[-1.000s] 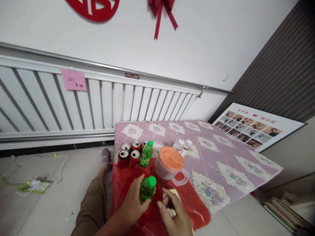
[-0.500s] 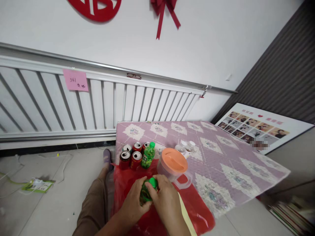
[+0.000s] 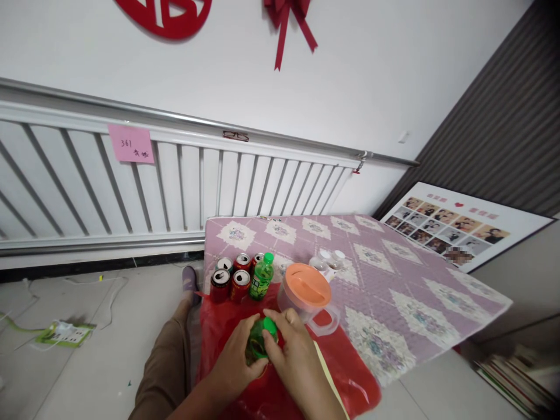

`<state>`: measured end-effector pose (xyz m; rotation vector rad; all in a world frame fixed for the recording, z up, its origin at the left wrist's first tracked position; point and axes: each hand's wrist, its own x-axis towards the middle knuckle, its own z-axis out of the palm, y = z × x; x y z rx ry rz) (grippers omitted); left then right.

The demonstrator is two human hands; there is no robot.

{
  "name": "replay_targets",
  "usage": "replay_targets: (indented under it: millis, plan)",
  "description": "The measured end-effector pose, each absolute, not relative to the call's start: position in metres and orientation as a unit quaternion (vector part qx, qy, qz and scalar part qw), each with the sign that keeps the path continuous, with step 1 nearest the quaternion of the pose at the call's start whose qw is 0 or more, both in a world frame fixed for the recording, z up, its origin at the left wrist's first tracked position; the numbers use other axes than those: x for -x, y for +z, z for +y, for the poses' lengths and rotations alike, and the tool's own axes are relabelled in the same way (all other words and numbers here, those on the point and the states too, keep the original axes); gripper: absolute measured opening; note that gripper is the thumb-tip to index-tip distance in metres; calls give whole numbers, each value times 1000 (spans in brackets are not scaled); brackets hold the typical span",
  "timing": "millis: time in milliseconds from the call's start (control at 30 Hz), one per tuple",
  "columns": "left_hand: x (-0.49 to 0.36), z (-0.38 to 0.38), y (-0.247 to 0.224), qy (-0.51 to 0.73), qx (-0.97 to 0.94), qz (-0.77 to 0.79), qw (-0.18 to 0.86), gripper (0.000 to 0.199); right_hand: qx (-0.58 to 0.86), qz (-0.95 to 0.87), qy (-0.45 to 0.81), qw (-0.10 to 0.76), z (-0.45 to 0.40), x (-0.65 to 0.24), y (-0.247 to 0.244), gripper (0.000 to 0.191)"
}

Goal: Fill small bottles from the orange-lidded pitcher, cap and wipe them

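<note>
A green plastic bottle (image 3: 257,345) with a bright green cap (image 3: 268,325) stands between my hands over a red plastic bag (image 3: 350,376). My left hand (image 3: 238,356) wraps round its body from the left. From the right, my right hand (image 3: 289,344) closes on it near the neck, thumb and fingers at the cap. My fingers hide most of its lower part. Just beyond stand a second green bottle (image 3: 262,279), upright and capped, and several opened drink cans (image 3: 240,284). Right of these is a clear plastic pitcher (image 3: 289,298) with an orange lid (image 3: 308,284).
A purple flowered cloth (image 3: 301,239) covers the table. Two white-capped small bottles (image 3: 330,261) stand behind the pitcher. A white radiator (image 3: 245,181) runs along the wall. On the floor at left lie a power strip (image 3: 65,332) and cables. A photo board (image 3: 455,227) leans at right.
The view has shifted slightly. My right fingers have moved a little around the cap, while both hands stay on the bottle. The other things on the table have not moved.
</note>
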<state>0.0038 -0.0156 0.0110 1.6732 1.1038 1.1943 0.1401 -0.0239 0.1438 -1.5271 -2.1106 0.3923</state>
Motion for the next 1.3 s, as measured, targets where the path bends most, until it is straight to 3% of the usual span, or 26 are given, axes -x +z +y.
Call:
replay_targets:
  millis: [167,400,700,900,1167,1300]
  plan:
    - [-4,-16,10,460,-659,448,391,73,595,-726,104,329,-22,-136,128,55]
    - [-3,-16,9,474,-656,437,393,75,581,-725,96,357,-19,-135,116,41]
    - [-3,-17,13,467,-659,443,390,73,587,-704,109,386,-21,-132,117,52]
    - [-2,-16,10,455,-664,447,391,75,596,-693,131,384,-22,-133,114,42]
    - [-2,-17,2,475,-649,438,402,73,585,-687,153,403,-26,-131,115,54]
    - [-2,-17,1,476,-646,442,401,73,592,-676,145,415,-25,-131,114,49]
